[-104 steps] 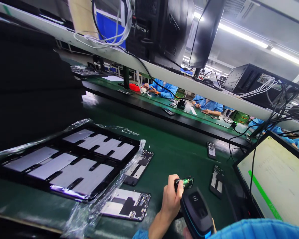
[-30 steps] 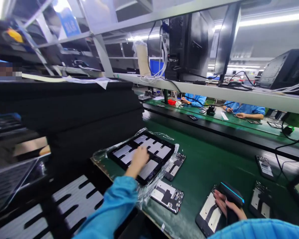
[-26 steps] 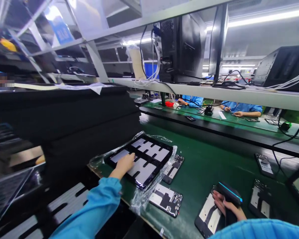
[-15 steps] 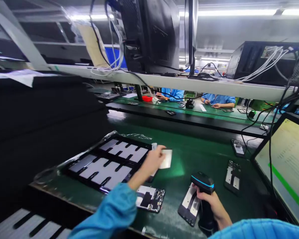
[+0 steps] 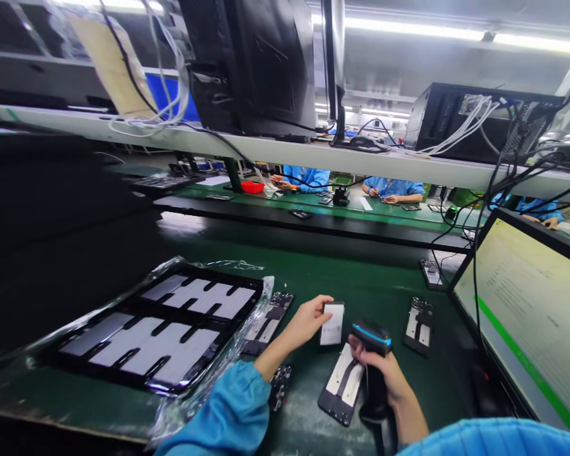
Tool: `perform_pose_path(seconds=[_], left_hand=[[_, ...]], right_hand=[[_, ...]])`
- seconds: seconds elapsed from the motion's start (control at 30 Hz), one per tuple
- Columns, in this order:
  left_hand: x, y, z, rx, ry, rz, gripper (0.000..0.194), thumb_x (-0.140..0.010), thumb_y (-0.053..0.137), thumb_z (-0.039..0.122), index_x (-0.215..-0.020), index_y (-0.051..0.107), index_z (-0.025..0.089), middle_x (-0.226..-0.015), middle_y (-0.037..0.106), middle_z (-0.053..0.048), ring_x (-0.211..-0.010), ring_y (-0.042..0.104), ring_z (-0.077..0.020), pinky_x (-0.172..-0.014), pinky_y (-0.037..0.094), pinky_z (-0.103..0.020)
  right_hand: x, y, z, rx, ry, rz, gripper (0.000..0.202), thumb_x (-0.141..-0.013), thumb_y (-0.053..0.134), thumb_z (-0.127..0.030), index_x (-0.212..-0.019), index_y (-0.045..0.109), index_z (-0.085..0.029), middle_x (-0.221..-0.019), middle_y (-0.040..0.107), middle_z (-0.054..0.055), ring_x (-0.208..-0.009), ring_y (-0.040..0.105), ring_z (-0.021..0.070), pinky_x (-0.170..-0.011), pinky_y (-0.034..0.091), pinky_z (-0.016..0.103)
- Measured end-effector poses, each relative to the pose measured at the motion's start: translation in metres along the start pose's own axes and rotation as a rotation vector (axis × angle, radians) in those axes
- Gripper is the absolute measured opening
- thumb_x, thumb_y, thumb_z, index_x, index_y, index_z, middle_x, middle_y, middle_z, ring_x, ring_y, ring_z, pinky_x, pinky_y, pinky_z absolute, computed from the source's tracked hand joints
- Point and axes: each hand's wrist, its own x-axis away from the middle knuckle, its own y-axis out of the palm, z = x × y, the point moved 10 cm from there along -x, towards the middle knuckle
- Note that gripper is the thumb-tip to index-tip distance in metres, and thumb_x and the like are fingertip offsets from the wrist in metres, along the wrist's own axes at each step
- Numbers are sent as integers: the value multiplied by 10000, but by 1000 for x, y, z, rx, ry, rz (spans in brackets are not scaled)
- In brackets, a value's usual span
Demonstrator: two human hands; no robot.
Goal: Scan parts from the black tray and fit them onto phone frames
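Observation:
Between its fingertips my left hand (image 5: 308,322) pinches a flat, white-labelled phone battery (image 5: 331,324), held upright over the green bench. My right hand (image 5: 382,367) is wrapped around the handle of a black barcode scanner (image 5: 371,337) with a glowing blue strip. The scanner's head points toward the battery, a short gap away. Beneath and left of the scanner lies an opened phone body (image 5: 342,386) with a silvery interior. Another phone body (image 5: 268,324) lies left of my left forearm, and a third (image 5: 279,386) is partly covered by my sleeve.
A black tray (image 5: 140,303) holding rows of pale batteries sits in clear plastic at left. Phone bodies (image 5: 418,326) lie at right, beside a lit monitor (image 5: 527,316). Cables (image 5: 477,253) hang there. A shelf beam (image 5: 266,149) crosses above; people in blue sleeves work beyond it.
My left hand has carried the battery rightward, closer to the scanner, and its label now faces me. My right hand keeps hold of the scanner. The view has turned slightly right.

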Motion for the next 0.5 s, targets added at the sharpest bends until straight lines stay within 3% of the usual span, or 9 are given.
perform_pose_path(seconds=[0.1, 0.17, 0.27, 0.33, 0.43, 0.5], left_hand=[[25, 54, -11, 121, -79, -267, 410, -787, 622, 294, -1167, 574, 146, -872, 676, -36, -703, 639, -161, -630, 483, -260], [37, 73, -6, 76, -34, -336, 367, -787, 629, 288, -1131, 617, 161, -958, 658, -53, -797, 630, -170, -696, 502, -277], [47, 77, 8, -152, 118, -316, 316, -775, 645, 263, -1085, 675, 210, -1146, 603, -80, -1069, 577, -226, -957, 472, -367], [55, 76, 2, -310, 147, -272, 419, -759, 641, 232, -1178, 651, 235, -1327, 542, -103, -1303, 451, -286, -1133, 333, -453], [78, 80, -33, -386, 42, -128, 687, -773, 563, 201, -1445, 425, 234, -1569, 332, -114, -1500, 165, -323, -1227, 123, -528], [100, 93, -60, -308, -16, -31, 791, -806, 497, 231, -1539, 206, 277, -1615, 252, -86, -1513, 145, -297, -1240, 123, -509]], right_hand=[[-12, -17, -6, -93, 4, 44, 363, -655, 791, -333, -967, 757, -150, -1193, 723, 109, -1208, 601, 295, -1105, 410, 405], [-21, -26, -4, -119, 26, 72, 422, -650, 801, -334, -1004, 747, -111, -1210, 712, 147, -1199, 613, 299, -1124, 401, 418], [-27, -35, -3, -136, 39, 112, 478, -622, 818, -332, -1029, 738, -95, -1205, 714, 155, -1232, 594, 306, -1146, 384, 426], [-20, -38, -5, -133, 26, 143, 488, -611, 823, -329, -1037, 735, -107, -1200, 721, 138, -1239, 589, 305, -1146, 384, 421], [9, -43, -4, -94, -6, 208, 476, -649, 811, -331, -1084, 721, -160, -1229, 718, 75, -1273, 562, 286, -1139, 386, 389], [37, -44, 10, -33, 11, 277, 482, -653, 825, -360, -1101, 712, -225, -1206, 733, 19, -1273, 562, 295, -1128, 396, 423]])
